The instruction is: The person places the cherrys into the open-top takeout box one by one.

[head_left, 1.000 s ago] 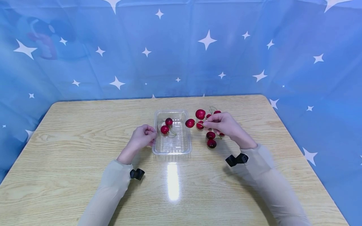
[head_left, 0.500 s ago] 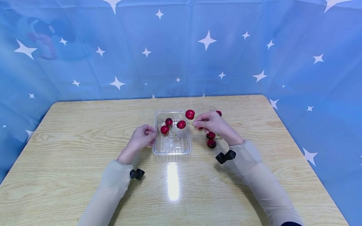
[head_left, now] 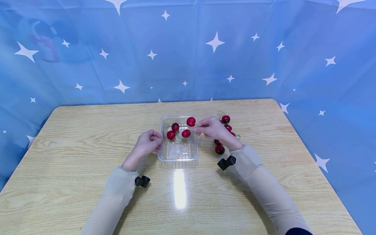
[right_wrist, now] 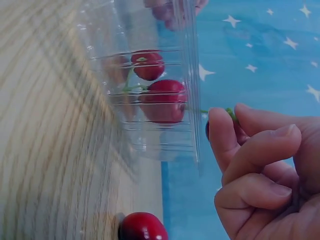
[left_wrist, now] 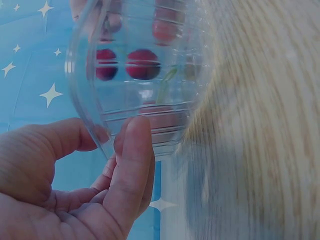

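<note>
A clear plastic container [head_left: 179,156] sits on the table with two dark red cherries [head_left: 171,134] and their stems inside. My left hand [head_left: 146,142] pinches its left rim between thumb and fingers; in the left wrist view the thumb [left_wrist: 75,137] lies on one side of the wall. My right hand [head_left: 212,129] pinches green stems at the container's right edge. From these stems a pair of red cherries [head_left: 186,133] hangs over the container. In the right wrist view one held cherry [right_wrist: 165,101] shows through the clear wall.
Several loose cherries [head_left: 219,149] lie on the wooden table [head_left: 88,140] right of the container, partly hidden by the right hand and wrist. A blue star-printed cloth [head_left: 188,65] hangs behind the table. Each wrist carries a small black camera [head_left: 142,181].
My right hand has moved left, carrying the pair of cherries from beside the pile to over the container. The left hand has stayed on the rim.
</note>
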`<state>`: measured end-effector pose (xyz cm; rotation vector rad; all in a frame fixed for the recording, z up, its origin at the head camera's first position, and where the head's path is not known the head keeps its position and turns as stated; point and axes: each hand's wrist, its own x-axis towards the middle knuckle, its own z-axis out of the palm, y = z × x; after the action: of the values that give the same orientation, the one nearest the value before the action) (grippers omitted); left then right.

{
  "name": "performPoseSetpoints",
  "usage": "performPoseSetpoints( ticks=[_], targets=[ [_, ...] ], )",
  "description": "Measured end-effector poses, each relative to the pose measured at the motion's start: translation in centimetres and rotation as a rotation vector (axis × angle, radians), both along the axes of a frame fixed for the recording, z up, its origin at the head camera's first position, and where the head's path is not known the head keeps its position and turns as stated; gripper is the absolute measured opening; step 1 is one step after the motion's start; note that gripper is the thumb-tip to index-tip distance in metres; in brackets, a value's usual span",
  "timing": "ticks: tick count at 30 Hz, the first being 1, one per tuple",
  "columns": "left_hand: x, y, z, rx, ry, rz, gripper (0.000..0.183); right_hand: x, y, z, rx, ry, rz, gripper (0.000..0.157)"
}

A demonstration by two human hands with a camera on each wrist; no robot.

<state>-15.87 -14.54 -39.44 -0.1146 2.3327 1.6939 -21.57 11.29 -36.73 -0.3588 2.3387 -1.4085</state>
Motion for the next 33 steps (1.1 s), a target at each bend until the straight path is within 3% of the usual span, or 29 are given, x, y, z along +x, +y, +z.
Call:
performPoseSetpoints(
  ticks=[13,20,33],
  targets=[
    [0.0,0.1,0.0,-0.005,-0.009,0.002,0.013,0.2,-0.7,-0.4,0.013,-0.042,-0.048,0.025],
    [0.0,0.1,-0.1,-0.002,-0.010,0.001,0.014,0.0,-1.0,-0.9,0.053,-0.014,-0.062,0.026],
    [-0.1,0.0,-0.1,0.009,-0.009,-0.003,0.013,-0.3,-1.5,-1.2,0.062,0.013,-0.140,0.012]
  ],
)
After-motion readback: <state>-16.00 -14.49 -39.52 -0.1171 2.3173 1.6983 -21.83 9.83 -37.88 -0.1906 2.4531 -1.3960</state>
